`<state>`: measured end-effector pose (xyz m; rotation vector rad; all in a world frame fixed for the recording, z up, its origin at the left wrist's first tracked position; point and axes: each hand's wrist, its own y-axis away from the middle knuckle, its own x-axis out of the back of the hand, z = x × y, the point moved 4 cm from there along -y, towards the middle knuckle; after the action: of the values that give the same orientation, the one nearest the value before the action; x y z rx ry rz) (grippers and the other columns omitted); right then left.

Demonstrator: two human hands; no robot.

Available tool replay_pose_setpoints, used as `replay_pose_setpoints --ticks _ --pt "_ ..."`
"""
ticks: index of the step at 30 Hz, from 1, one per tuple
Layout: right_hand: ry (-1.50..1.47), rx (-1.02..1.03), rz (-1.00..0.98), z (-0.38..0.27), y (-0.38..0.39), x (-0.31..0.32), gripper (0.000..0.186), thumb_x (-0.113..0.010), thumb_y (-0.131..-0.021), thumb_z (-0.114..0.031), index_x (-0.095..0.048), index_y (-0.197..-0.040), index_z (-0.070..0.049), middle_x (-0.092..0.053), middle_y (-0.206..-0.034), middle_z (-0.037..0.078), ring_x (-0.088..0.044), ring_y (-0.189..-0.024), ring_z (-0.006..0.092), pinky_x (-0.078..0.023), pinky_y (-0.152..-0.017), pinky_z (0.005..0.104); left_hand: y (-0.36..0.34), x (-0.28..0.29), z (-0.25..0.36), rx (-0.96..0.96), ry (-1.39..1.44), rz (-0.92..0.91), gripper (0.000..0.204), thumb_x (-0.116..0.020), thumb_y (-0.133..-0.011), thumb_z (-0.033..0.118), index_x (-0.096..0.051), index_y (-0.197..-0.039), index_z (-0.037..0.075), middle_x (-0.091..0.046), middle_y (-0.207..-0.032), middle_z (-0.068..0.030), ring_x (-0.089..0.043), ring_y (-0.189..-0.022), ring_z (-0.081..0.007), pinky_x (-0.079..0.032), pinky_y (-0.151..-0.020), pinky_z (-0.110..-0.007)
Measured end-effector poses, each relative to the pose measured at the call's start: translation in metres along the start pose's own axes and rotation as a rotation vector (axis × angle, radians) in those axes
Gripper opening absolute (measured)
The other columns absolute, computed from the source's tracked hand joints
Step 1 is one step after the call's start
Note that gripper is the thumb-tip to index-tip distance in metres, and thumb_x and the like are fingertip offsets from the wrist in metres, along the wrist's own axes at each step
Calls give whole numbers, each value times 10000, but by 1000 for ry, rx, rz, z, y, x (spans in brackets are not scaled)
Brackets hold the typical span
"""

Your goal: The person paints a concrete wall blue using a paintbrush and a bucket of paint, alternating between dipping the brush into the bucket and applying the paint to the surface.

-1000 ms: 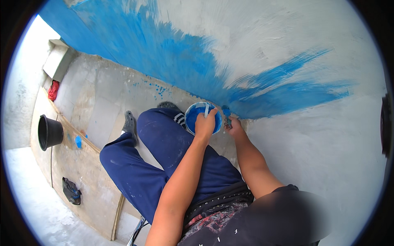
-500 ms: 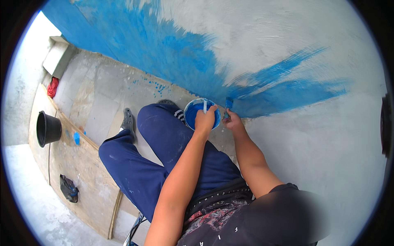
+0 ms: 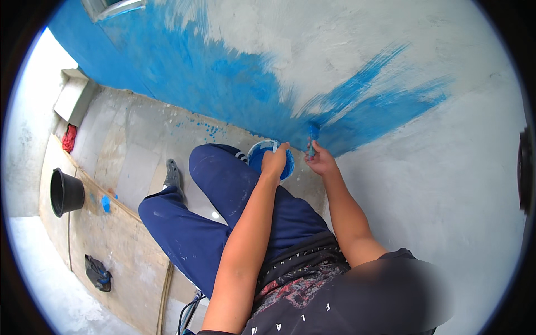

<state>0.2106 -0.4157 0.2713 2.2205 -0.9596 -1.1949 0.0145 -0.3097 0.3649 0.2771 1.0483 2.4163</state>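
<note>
My left hand [image 3: 273, 163] is closed over the near side of a white paint bucket [image 3: 288, 172] holding blue paint [image 3: 256, 158]. A pale strip [image 3: 275, 146] sticks up by its fingers; whether it is part of the bucket is unclear. Just right of the bucket, my right hand [image 3: 322, 161] grips a paintbrush [image 3: 311, 146] by its paint-smeared handle. The brush's blue bristles [image 3: 314, 132] are at the low part of the wall [image 3: 335, 39], over wet-looking blue paint [image 3: 379, 120]. Streaky blue strokes fan out from there across the bare grey plaster.
A black bucket [image 3: 67, 192] and a crumpled black plastic bag [image 3: 97, 273] lie on boards [image 3: 128, 262] at the left. Beyond them are a red cloth [image 3: 69, 138] and a pale block [image 3: 74, 100]. Blue drips [image 3: 212, 131] spot the floor along the wall's foot.
The view has shifted, bringing a window corner in at upper left. My right hand has tilted the brush slightly, its bristles now farther up the wall. The left hand keeps its hold on the bucket.
</note>
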Motion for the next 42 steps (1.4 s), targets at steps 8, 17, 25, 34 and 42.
replay_pose_setpoints --ticks 8,17,25,34,42 --pt "96 111 -118 -14 51 -21 251 -620 -999 -254 -608 -1247 -220 -613 -988 -49 -570 -836 143 -456 -740 335 2 5 0 -7 44 7 856 -640 -857 484 -440 -1393 -152 -472 -1442 -314 -463 -1359 -398 -372 -1093 -419" --pt "173 -48 52 29 8 29 167 -640 -977 -289 -654 -1096 -174 -583 -845 -33 -514 -723 144 -403 -650 319 11 -1 6 2 12 5 798 -644 -852 481 -515 -1321 -151 -550 -1355 -310 -546 -1272 -387 -409 -1040 -427" --pt "41 -47 177 13 -33 33 152 -601 -1000 -274 -642 -1026 -131 -591 -845 -1 -466 -681 169 -395 -628 327 -3 -12 -1 26 -7 -17 847 -646 -842 483 -473 -1348 -174 -507 -1403 -319 -506 -1316 -386 -384 -1073 -418" --pt "103 147 -11 -47 36 -15 247 -644 -988 -244 -604 -1156 -68 -615 -915 -7 -502 -739 132 -392 -635 289 4 -10 0 27 16 -29 860 -643 -850 476 -434 -1380 -170 -446 -1460 -326 -453 -1369 -398 -364 -1104 -424" --pt "207 214 -37 -35 63 -16 249 -629 -996 -275 -614 -1187 -117 -610 -911 -8 -547 -734 134 -440 -666 308 3 -7 2 69 53 -6 845 -625 -871 450 -409 -1410 -164 -433 -1476 -319 -440 -1382 -390 -352 -1116 -436"
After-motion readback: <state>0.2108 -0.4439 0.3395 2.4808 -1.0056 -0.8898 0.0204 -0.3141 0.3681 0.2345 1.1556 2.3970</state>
